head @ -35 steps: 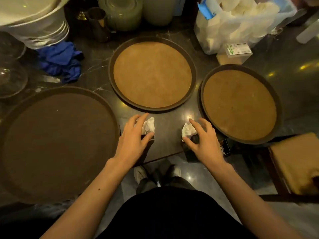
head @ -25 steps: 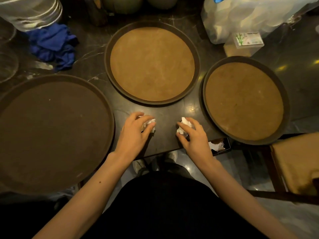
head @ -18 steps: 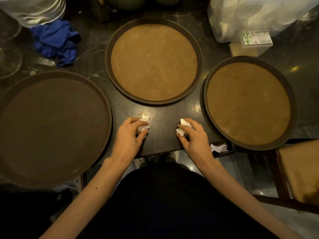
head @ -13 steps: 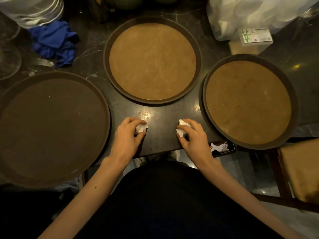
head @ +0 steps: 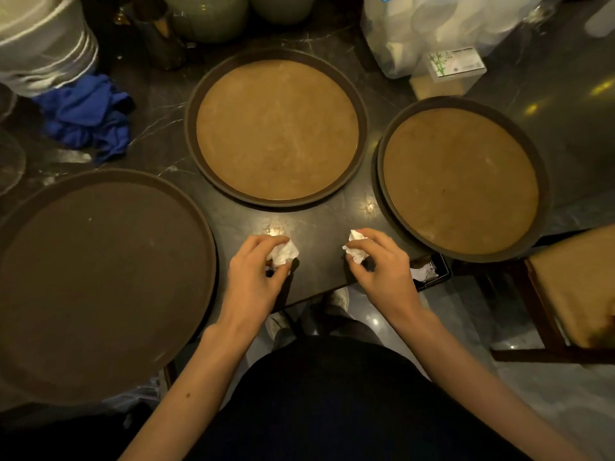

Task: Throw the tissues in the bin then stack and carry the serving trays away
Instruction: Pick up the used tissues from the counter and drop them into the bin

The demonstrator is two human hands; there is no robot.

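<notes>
Three round serving trays lie on the dark marble table: a large dark one [head: 100, 281] at the left, a tan one [head: 278, 128] in the middle, another tan one [head: 461, 181] at the right. My left hand [head: 256, 277] pinches a crumpled white tissue [head: 283, 253] near the table's front edge. My right hand [head: 379, 267] holds a second crumpled tissue [head: 356, 249] between thumb and fingers. Just below the table edge, right of my right hand, a small black bin [head: 432, 272] with white paper inside is partly hidden by the right tray.
A blue cloth [head: 90, 118] lies at the back left beside stacked white plates [head: 43, 51]. Jars and a metal cup [head: 159, 34] stand at the back. A plastic bag [head: 439, 28] and a tissue box [head: 456, 66] sit back right. A wooden chair [head: 575, 287] stands at right.
Both hands have closed on the tissues and lifted them slightly off the table. The view has shifted a little; the trays have not moved.
</notes>
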